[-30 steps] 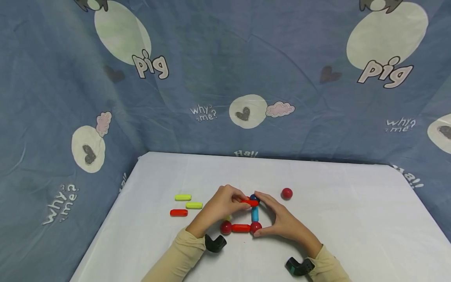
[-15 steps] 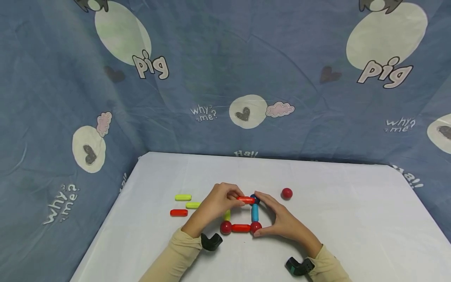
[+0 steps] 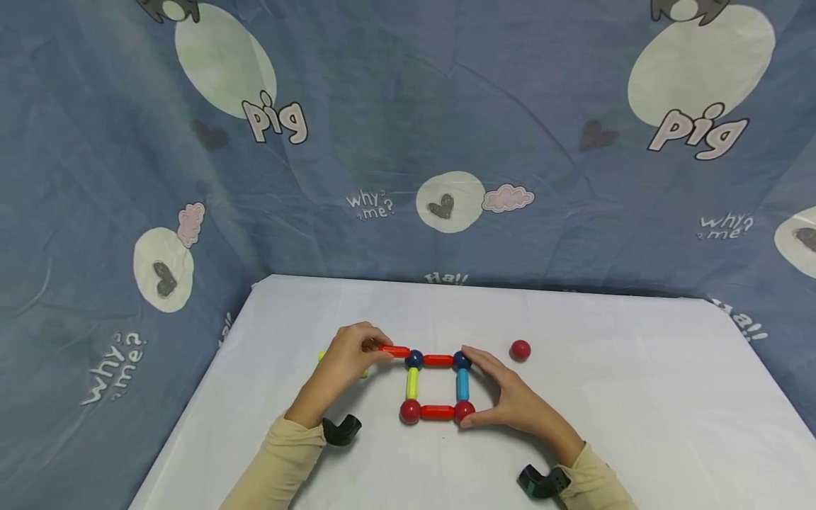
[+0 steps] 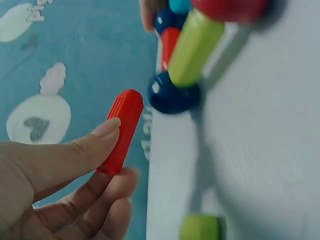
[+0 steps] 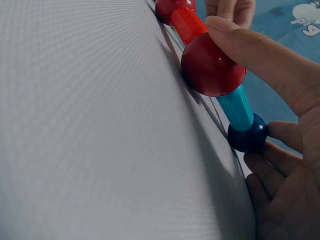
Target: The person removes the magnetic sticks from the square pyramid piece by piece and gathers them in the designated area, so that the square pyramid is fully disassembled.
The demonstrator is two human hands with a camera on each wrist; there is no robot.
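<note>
Several rods and balls form a square on the white table, like a magnetic building set. Its near corners are red balls (image 3: 411, 411), its far corners dark blue balls (image 3: 414, 359). Red rods (image 3: 437, 412) make the near and far sides, a yellow-green rod (image 3: 412, 383) the left, a light blue rod (image 3: 462, 384) the right. My left hand (image 3: 347, 355) pinches a loose red rod (image 4: 124, 131) between thumb and fingers, its tip right beside the far-left blue ball. My right hand (image 3: 510, 398) grips the square's right side, thumb on the red ball (image 5: 214, 65), fingers at the blue ball (image 5: 248, 133).
A single red ball (image 3: 520, 350) lies to the right, beyond the right hand. Partly hidden behind my left hand is a yellow-green rod (image 4: 200, 228). A blue printed cloth hangs behind the white table (image 3: 605, 354).
My left hand has moved left with its red rod, from the far-right blue ball to the far-left one, uncovering the square's far side. The right hand has stayed put.
</note>
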